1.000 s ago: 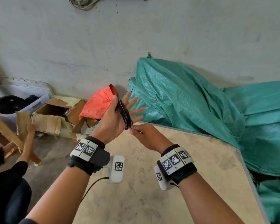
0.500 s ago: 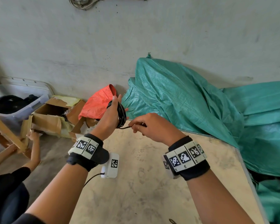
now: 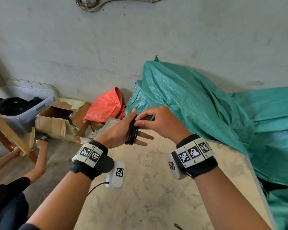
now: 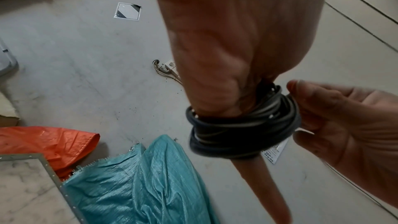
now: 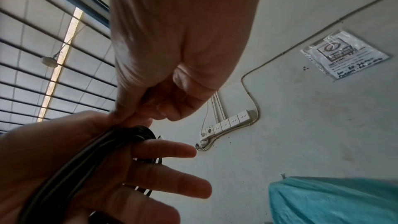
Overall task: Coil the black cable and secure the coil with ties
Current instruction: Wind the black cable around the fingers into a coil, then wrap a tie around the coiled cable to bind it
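The black cable (image 3: 133,133) is wound in several loops around the palm of my left hand (image 3: 118,133), whose fingers point straight out to the right above the table. My right hand (image 3: 158,120) reaches over the top of the coil and pinches the cable there between thumb and fingertips. In the left wrist view the coil (image 4: 241,129) rings my left hand (image 4: 237,40), and the right hand's fingertips (image 4: 297,91) press on its right side; a small white label (image 4: 273,152) hangs from it. The right wrist view shows the loops (image 5: 86,156) crossing my left palm.
A pale dusty table (image 3: 156,196) lies below my hands, with a small dark item (image 3: 177,226) at its near edge. A green tarp (image 3: 206,105) is heaped behind and right. On the floor at left are an orange bag (image 3: 105,107), a cardboard box (image 3: 56,120), a plastic bin (image 3: 23,103) and another person (image 3: 15,180).
My right hand has swung from below the coil up and over its top, bringing the cable end round. My left hand has dropped a little, and its fingers again point right.
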`<action>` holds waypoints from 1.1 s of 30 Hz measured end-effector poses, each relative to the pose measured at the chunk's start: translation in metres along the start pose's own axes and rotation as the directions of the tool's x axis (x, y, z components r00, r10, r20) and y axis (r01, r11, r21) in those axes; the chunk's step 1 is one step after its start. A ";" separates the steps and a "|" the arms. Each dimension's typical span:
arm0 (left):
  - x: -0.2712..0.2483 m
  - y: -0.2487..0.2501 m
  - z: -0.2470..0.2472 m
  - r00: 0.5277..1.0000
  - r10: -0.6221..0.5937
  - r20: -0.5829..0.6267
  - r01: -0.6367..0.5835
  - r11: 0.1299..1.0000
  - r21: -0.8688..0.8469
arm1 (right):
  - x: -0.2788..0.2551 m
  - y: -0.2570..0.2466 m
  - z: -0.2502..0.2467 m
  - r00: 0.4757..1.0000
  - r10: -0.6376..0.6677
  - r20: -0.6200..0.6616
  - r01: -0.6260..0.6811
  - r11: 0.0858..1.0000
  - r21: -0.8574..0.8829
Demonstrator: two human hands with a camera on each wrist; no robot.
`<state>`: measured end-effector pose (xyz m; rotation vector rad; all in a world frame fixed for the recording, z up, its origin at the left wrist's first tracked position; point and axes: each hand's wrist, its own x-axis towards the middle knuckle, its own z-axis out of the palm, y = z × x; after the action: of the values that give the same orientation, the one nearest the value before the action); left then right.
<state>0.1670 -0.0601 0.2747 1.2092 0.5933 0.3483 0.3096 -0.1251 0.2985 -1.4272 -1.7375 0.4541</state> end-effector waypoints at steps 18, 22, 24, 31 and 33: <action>0.001 -0.002 -0.005 0.954 -0.122 0.273 0.073 0.981 0.182 | -0.008 0.018 0.006 0.971 0.135 0.199 -0.210 0.879 0.428; 0.004 -0.002 -0.006 0.965 -0.063 0.253 0.022 0.987 0.159 | -0.011 0.019 0.011 0.963 0.157 0.217 -0.244 0.848 0.470; 0.004 -0.001 -0.003 0.988 -0.039 0.150 0.011 0.982 0.187 | -0.012 0.022 0.015 0.961 0.216 0.174 -0.273 0.848 0.454; 0.006 -0.004 0.009 0.979 0.122 -0.161 -0.078 0.964 0.253 | -0.018 0.029 0.030 0.948 0.314 -0.040 -0.285 0.902 0.325; 0.006 -0.008 0.013 0.964 0.171 -0.205 -0.119 0.962 0.246 | -0.019 0.025 0.031 0.944 0.320 -0.077 -0.278 0.901 0.334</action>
<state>0.1792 -0.0694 0.2687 1.4543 0.7576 0.5579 0.3021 -0.1290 0.2547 -1.4532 -1.2736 0.7547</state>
